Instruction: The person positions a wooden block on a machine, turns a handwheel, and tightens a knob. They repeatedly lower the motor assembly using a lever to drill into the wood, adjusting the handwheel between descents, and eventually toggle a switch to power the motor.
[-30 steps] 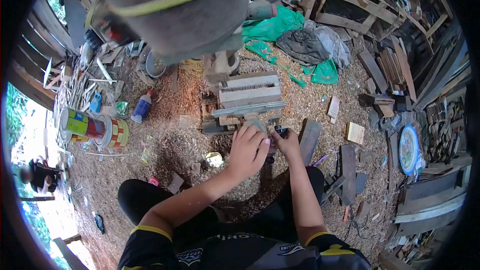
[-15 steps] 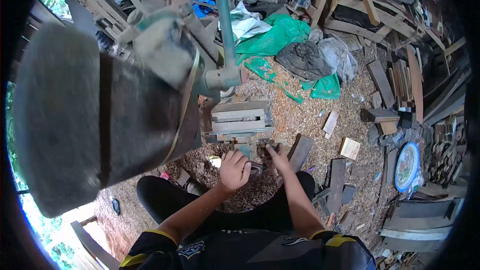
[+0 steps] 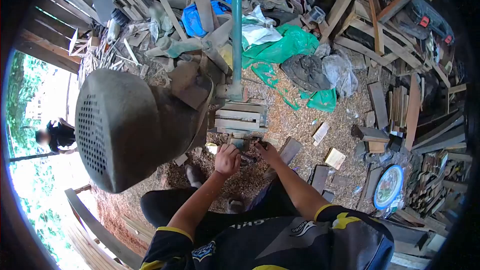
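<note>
the person crouches on the wood-chip floor (image 3: pixel 300 115) with both arms stretched forward to the foot of a grey metal slatted machine base (image 3: pixel 240 117). the left hand (image 3: pixel 227 160) is clenched into a fist around a dark slim tool (image 3: pixel 248 159), whose short end pokes out toward the other hand. the right hand (image 3: pixel 268 152) sits just beside it, fingers bent down onto a small dark part (image 3: pixel 260 144) at the lower edge of the base; whether it pinches that part or only rests on it, i cannot tell. the tool lies between the two hands, low over the chips and just below the base. a big grey electric motor with a perforated end cover (image 3: pixel 120 125) looms to the left of the hands, close to the camera, and a teal upright pipe (image 3: pixel 236 30) rises from the top of the base. behind it lie a crumpled green plastic sheet (image 3: pixel 285 45) and a grey cloth bundle (image 3: pixel 310 70). to the right, among scattered offcuts, are a pale square wooden block (image 3: pixel 335 158) and a round blue-rimmed plate (image 3: pixel 387 187). far left, outdoors, another person (image 3: pixel 54 135) is well apart.
</note>
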`<state>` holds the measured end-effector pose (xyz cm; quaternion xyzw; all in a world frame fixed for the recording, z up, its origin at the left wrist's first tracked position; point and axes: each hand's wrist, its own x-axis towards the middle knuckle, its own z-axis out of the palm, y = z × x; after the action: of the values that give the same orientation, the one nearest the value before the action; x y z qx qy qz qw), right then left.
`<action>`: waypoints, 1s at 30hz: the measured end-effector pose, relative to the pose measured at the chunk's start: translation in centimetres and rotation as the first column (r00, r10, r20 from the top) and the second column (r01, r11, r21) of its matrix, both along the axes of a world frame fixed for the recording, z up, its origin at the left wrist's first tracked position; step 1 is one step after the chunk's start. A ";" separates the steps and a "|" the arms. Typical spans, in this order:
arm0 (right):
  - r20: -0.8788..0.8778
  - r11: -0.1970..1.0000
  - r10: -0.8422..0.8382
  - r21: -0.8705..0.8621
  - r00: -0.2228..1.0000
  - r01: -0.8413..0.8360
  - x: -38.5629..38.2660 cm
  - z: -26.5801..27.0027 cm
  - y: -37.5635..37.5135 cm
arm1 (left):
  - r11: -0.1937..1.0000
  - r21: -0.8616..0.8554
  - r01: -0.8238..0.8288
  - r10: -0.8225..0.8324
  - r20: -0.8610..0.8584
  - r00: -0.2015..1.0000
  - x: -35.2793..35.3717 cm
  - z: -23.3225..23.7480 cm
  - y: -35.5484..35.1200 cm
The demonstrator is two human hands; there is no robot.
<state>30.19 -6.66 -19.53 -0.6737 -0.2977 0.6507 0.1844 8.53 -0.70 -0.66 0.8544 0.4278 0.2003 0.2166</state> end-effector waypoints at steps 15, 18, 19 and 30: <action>-0.116 0.968 -0.210 0.112 0.971 0.223 0.0 -2.7 -0.9 | 0.980 0.201 -0.010 0.002 0.037 0.999 -0.7 -1.3 -1.5; 0.126 0.911 -0.328 0.306 0.936 0.278 -2.5 0.6 -1.2 | 0.943 0.332 -0.024 -0.004 0.084 0.996 -1.0 -2.1 -1.8; 0.115 0.897 -0.364 0.310 0.924 0.315 -2.6 1.0 -1.2 | 0.939 0.345 -0.020 -0.017 0.104 0.994 -1.2 -2.2 -2.0; -0.065 0.899 -0.434 0.032 0.898 0.437 -2.3 1.3 -0.2 | 0.967 0.254 0.001 -0.031 0.115 0.993 -2.2 -3.5 -1.9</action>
<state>27.89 -6.86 -18.27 -0.7003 -0.1491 0.6047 0.3488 6.36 -2.62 -4.13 0.8652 0.3783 0.3016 0.1320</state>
